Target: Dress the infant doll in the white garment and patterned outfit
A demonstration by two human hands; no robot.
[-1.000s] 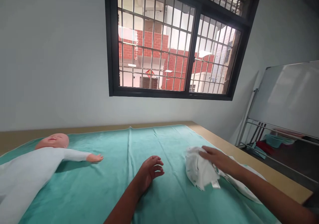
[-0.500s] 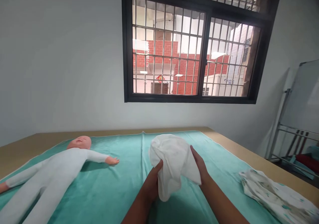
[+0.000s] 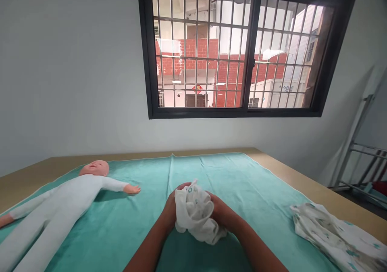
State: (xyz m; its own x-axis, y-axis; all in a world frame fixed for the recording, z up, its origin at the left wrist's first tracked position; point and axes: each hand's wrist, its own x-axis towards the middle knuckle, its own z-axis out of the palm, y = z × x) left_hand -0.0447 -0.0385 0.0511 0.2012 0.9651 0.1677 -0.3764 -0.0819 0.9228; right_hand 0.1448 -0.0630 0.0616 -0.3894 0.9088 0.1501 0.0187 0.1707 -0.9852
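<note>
A white cloth [image 3: 195,215] with small green prints showing near its top is bunched up between my two hands, above the green blanket [image 3: 145,223]. On its left side, my left hand [image 3: 169,208] is closed around the fabric. My right hand [image 3: 223,213] grips it from the right, its fingertips partly hidden by the folds. What kind of cloth piece it is, I cannot tell from the bunching. To the left lies a baby doll [image 3: 63,199] on its back in a white suit, arms spread.
A white garment with green prints [image 3: 335,231] lies crumpled at the right edge of the blanket. The blanket covers a wooden table [image 3: 281,171] set against the wall under a barred window [image 3: 199,112]. A metal rack [image 3: 347,155] stands at the right.
The cloth hung loosely spread between my hands; now it is gathered into a bunch with green print showing. My hands have come closer together. The view has tilted down slightly.
</note>
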